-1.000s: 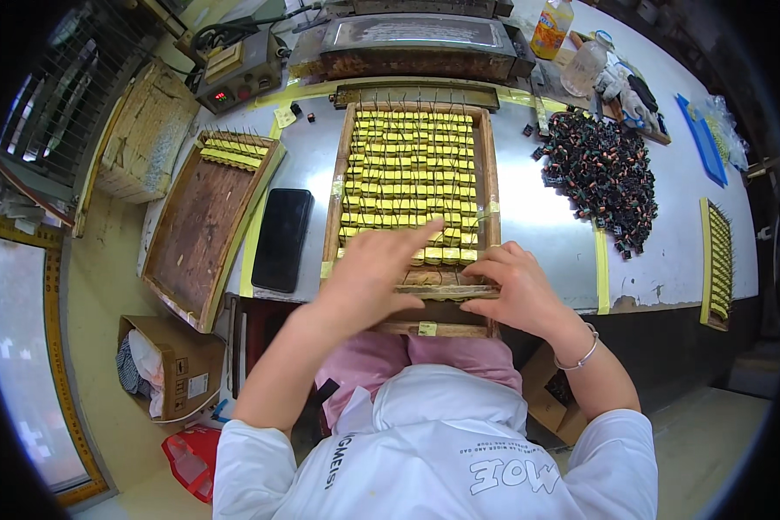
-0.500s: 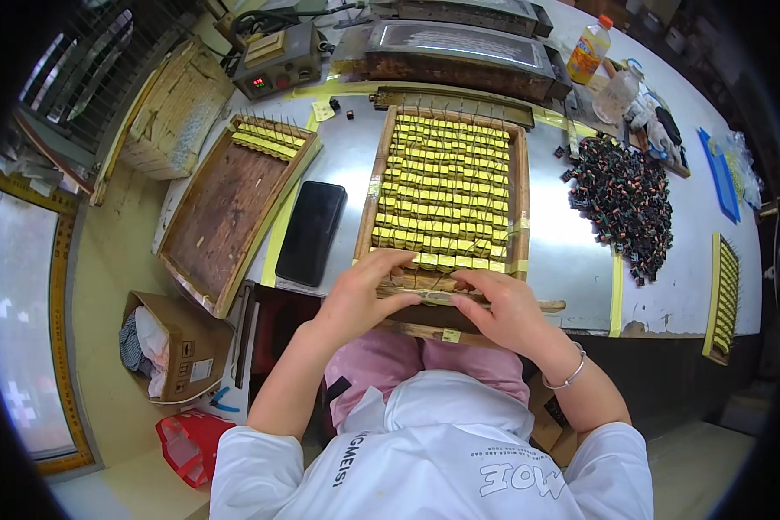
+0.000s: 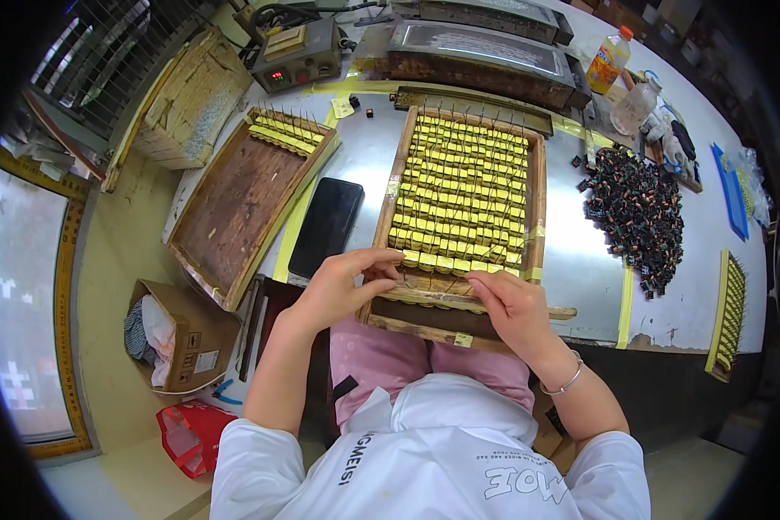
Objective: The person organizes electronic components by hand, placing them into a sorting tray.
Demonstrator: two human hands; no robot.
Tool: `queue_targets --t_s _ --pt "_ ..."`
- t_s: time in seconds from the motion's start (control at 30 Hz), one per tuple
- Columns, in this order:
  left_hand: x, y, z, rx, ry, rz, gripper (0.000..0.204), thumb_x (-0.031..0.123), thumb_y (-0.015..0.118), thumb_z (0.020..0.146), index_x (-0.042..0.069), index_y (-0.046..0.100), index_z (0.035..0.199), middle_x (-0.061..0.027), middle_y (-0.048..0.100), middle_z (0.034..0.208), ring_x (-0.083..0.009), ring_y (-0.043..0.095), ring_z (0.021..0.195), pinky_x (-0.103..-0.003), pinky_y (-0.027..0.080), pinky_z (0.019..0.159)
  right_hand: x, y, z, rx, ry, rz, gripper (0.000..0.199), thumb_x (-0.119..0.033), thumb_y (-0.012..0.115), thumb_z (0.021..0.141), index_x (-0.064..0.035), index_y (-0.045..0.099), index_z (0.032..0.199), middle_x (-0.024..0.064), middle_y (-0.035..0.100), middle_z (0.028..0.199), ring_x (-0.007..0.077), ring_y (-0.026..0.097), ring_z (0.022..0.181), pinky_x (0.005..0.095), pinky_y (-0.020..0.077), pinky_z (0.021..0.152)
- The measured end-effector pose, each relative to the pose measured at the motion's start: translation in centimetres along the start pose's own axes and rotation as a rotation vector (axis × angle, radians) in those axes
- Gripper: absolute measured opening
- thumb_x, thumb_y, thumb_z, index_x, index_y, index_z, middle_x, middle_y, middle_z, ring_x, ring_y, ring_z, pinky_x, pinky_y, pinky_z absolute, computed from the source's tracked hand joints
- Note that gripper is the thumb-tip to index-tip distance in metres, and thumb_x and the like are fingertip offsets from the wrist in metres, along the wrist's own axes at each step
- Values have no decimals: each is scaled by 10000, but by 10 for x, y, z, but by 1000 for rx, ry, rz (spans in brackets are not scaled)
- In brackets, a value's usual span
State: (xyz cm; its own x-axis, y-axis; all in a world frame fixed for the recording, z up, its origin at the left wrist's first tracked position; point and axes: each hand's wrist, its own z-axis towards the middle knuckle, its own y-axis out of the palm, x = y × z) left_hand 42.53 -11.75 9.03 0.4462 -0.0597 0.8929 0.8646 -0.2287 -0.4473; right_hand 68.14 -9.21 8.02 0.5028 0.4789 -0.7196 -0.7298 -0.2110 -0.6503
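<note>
While just beside left hand and right hand, nearest yellow block row, each grip's hold unclear.

A white shirt spans the bottom centre of the frame — short, loose sleeves, small dark lettering toward the left, big outlined lettering at lower right. Above it, pink trousers carry a black strip. Right of centre — a thin silvery bracelet.

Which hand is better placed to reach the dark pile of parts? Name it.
Right hand, probably: it is nearer the dark pile; the left hand is farther off, beside the phone.
</note>
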Motion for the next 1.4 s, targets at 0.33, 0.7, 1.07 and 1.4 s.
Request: queue_targets --t_s 0.33,0.7,1.07,1.4 --pt "8 15 26 -61 130 218 181 64 692 720 67 679 901 -58 646 782 -175 601 715 -281 459 628 6 -12 -2 202 408 625 170 -104 540 892 28 629 952 3 532 589 73 511 501 201 424 478" --pt "5 18 25 314 181 237 109 56 713 689 49 682 794 -61 626 724 -191 591 683 -289 457 626 31 -72 -5 357 448 691 130 -122 550 857 -7 607 838 18 536 618 87 468 505 192 361 489" --pt "5 8 0 150 -134 178 207 86 625 809 19 624 1005 -44 625 930 -83 555 812 -213 432 678 57 -72 -37 -99 -81 -433 292 -244 769 643 -37 577 719 65 570 669 231 547 544 274 429 487" --pt "20 11 -20 102 -425 -380 209 76 624 809 -53 611 973 -64 640 838 -104 595 732 -233 475 660 41 -85 -33 -35 229 81 295 -245 746 694 -7 601 596 94 506 488 182 448 404 279 357 413"
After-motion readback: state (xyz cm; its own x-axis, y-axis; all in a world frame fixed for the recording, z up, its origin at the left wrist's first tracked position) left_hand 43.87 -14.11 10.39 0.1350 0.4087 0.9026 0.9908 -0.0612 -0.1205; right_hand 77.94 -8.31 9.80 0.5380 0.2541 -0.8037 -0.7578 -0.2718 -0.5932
